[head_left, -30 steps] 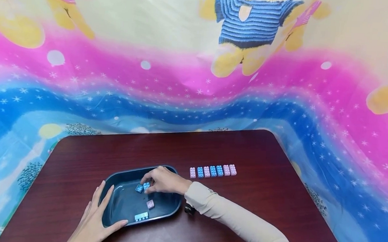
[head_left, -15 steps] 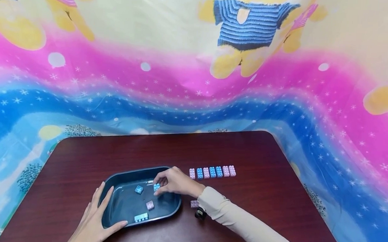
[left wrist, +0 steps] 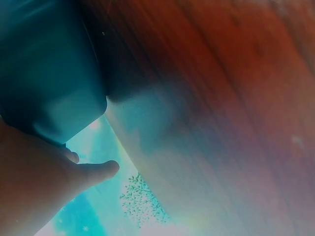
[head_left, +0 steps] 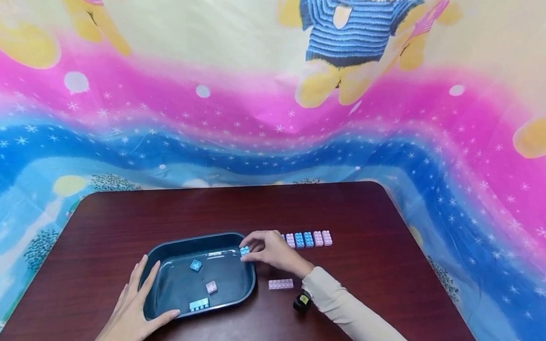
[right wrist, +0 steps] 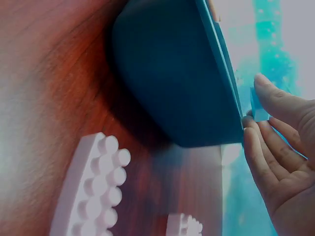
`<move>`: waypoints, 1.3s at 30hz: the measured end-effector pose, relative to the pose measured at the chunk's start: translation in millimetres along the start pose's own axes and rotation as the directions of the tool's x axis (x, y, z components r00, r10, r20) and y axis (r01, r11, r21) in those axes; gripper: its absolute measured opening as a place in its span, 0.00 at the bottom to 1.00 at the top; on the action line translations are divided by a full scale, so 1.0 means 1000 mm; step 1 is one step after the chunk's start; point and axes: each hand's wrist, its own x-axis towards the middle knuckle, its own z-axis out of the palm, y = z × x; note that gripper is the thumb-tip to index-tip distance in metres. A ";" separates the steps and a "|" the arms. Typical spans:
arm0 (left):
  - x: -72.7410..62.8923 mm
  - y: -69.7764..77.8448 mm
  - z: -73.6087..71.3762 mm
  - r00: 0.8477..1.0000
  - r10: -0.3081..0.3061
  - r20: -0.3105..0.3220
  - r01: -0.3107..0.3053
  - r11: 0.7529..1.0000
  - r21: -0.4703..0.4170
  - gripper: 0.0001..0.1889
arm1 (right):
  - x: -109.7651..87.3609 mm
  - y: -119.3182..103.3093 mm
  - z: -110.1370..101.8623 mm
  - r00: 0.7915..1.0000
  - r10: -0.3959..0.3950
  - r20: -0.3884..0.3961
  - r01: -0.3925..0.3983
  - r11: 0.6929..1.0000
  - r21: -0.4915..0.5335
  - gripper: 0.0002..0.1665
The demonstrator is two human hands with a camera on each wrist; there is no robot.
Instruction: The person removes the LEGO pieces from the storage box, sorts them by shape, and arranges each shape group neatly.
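Note:
My right hand (head_left: 269,248) pinches a small blue toy building brick (head_left: 244,250) between thumb and fingers, over the right rim of the dark tray (head_left: 176,244). In the right wrist view the thumb lies against the blue brick (right wrist: 259,105), close to the tray wall (right wrist: 167,73). Fingers spread, my left hand (head_left: 131,307) rests on the tray's left end, thumb along the front rim. Inside the tray lie a small blue brick (head_left: 196,265), a small pink brick (head_left: 212,287) and a longer light blue brick (head_left: 199,304).
Pink and blue bricks (head_left: 308,239) stand in a row to the tray's right, partly hidden behind my right hand. A long pink brick (head_left: 281,284) lies nearer the front on the brown table (head_left: 363,299). A patterned cloth (head_left: 239,112) hangs behind the table.
My right hand has lifted the blue brick from beside the other blue one and carried it rightward to the tray's rim. The long pink brick has come into sight. My left hand stays put.

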 end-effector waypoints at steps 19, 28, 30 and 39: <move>-0.001 -0.001 -0.002 1.000 0.015 0.006 -0.015 0.999 0.028 0.65 | -0.030 0.044 -0.013 0.991 0.114 -0.073 -0.117 0.992 -0.040 0.11; 0.001 0.001 -0.002 1.000 0.001 0.015 -0.001 0.999 0.035 0.65 | -0.034 0.058 -0.011 0.988 0.107 -0.111 -0.122 0.983 -0.138 0.11; 0.001 0.002 -0.002 1.000 -0.004 0.018 0.003 0.999 0.044 0.65 | -0.035 0.061 -0.010 0.986 0.115 -0.120 -0.132 0.981 -0.142 0.11; 0.000 0.003 -0.003 1.000 -0.014 0.027 0.012 0.998 0.064 0.65 | -0.038 0.064 -0.007 0.984 0.114 -0.138 -0.140 0.970 -0.197 0.12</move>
